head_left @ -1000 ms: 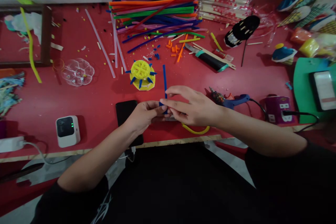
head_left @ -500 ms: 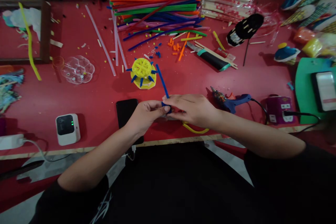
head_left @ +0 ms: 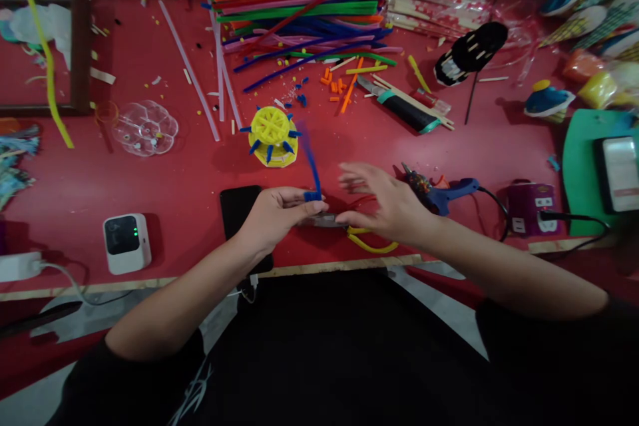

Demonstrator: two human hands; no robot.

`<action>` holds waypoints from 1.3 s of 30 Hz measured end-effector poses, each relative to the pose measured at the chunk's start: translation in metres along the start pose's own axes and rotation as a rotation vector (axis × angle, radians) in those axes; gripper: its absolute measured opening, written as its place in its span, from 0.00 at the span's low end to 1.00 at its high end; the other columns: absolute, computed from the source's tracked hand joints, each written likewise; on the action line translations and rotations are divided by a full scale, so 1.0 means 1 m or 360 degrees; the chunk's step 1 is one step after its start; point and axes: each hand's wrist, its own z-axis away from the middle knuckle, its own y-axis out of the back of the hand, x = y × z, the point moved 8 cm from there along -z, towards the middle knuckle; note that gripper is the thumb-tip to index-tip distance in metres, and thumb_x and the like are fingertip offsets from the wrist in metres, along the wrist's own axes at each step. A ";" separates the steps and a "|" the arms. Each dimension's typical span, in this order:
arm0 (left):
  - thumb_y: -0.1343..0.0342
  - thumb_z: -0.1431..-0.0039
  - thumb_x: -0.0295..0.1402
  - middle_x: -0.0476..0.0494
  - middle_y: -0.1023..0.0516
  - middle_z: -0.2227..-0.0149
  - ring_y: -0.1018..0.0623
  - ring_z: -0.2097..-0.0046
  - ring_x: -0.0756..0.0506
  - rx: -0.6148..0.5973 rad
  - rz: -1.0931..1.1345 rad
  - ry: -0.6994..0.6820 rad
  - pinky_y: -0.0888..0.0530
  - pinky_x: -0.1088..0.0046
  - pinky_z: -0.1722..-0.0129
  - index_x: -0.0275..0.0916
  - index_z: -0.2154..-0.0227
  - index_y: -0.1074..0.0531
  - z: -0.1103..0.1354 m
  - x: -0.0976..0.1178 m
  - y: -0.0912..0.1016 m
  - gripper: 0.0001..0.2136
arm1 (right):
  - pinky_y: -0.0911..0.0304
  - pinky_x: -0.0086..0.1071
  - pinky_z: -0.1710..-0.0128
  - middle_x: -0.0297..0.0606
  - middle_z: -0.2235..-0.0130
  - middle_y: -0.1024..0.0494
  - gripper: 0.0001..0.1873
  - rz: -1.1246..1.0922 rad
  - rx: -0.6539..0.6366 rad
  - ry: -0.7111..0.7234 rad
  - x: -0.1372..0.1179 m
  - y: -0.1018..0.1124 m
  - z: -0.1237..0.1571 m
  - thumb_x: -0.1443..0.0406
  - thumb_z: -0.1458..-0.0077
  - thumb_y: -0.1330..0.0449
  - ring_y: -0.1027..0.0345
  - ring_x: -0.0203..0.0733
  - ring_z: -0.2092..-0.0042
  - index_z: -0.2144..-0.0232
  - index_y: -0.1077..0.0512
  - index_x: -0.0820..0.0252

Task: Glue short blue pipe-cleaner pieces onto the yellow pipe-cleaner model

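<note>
Between the thumb and fingers of my left hand [head_left: 273, 218] is a blue pipe cleaner [head_left: 314, 173], its lower end coiled and its free end sticking up, blurred. My right hand [head_left: 387, 203] is apart from it, fingers spread, holding nothing. Below the hands lie pliers [head_left: 375, 243] with yellow handles, their metal jaws partly behind my left hand. Just beyond the pipe cleaner stands a yellow wheel-shaped piece [head_left: 272, 133] with blue spokes around it, on a yellow base.
A pile of coloured pipe cleaners [head_left: 299, 10] lies at the back. To the right are a hot glue gun [head_left: 444, 196], a utility knife [head_left: 407, 111] and a purple power socket [head_left: 532, 208]. A black phone [head_left: 237, 206] and a white device [head_left: 126, 243] are on the left.
My right hand has let go of the blue pipe cleaner and moved right, its fingers opening. My left hand keeps its pinch. The pliers show more now.
</note>
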 end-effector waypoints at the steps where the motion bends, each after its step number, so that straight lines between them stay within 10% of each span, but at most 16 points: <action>1: 0.26 0.55 0.31 0.47 0.14 0.70 0.17 0.68 0.49 0.0043 -0.0006 0.0007 0.20 0.74 0.63 0.37 0.71 0.17 0.000 0.000 0.004 0.08 | 0.24 0.40 0.59 0.48 0.56 0.20 0.23 0.0065 -0.0038 -0.0103 0.007 0.003 0.008 0.55 0.35 0.42 0.22 0.46 0.58 0.46 0.33 0.65; 6: 0.25 0.58 0.33 0.45 0.14 0.70 0.17 0.68 0.49 0.0119 0.0003 -0.0053 0.20 0.75 0.65 0.37 0.71 0.17 0.000 0.003 0.014 0.10 | 0.29 0.42 0.57 0.46 0.64 0.23 0.08 0.0584 -0.0698 -0.0058 0.010 -0.014 0.058 0.71 0.46 0.45 0.28 0.50 0.60 0.64 0.28 0.63; 16: 0.26 0.55 0.34 0.45 0.13 0.70 0.15 0.66 0.50 0.0056 -0.0087 -0.0077 0.20 0.80 0.67 0.40 0.71 0.15 -0.001 0.009 0.018 0.08 | 0.38 0.35 0.68 0.50 0.64 0.20 0.11 0.0930 -0.1183 -0.0567 0.033 -0.030 0.066 0.68 0.47 0.44 0.25 0.50 0.65 0.61 0.27 0.66; 26: 0.27 0.57 0.31 0.44 0.13 0.71 0.16 0.68 0.49 0.0038 -0.0236 -0.0008 0.20 0.78 0.66 0.39 0.74 0.16 -0.002 0.010 0.022 0.06 | 0.39 0.31 0.71 0.40 0.68 0.24 0.08 -0.0342 -0.0895 -0.0613 0.031 -0.012 0.086 0.60 0.44 0.46 0.31 0.38 0.71 0.64 0.33 0.59; 32: 0.29 0.55 0.28 0.46 0.14 0.73 0.17 0.70 0.51 -0.0007 -0.0244 -0.0011 0.21 0.80 0.68 0.40 0.75 0.16 -0.007 0.008 0.017 0.03 | 0.51 0.29 0.78 0.30 0.77 0.36 0.32 -0.0258 -0.0946 -0.0874 0.035 -0.015 0.088 0.34 0.47 0.45 0.47 0.32 0.77 0.75 0.41 0.55; 39: 0.32 0.52 0.24 0.47 0.15 0.73 0.17 0.70 0.51 -0.0093 -0.0290 0.0122 0.21 0.79 0.65 0.39 0.75 0.17 -0.006 0.001 0.007 0.04 | 0.47 0.32 0.76 0.34 0.75 0.34 0.36 -0.0325 -0.1043 -0.0839 0.016 -0.006 0.074 0.30 0.43 0.57 0.42 0.35 0.75 0.74 0.40 0.55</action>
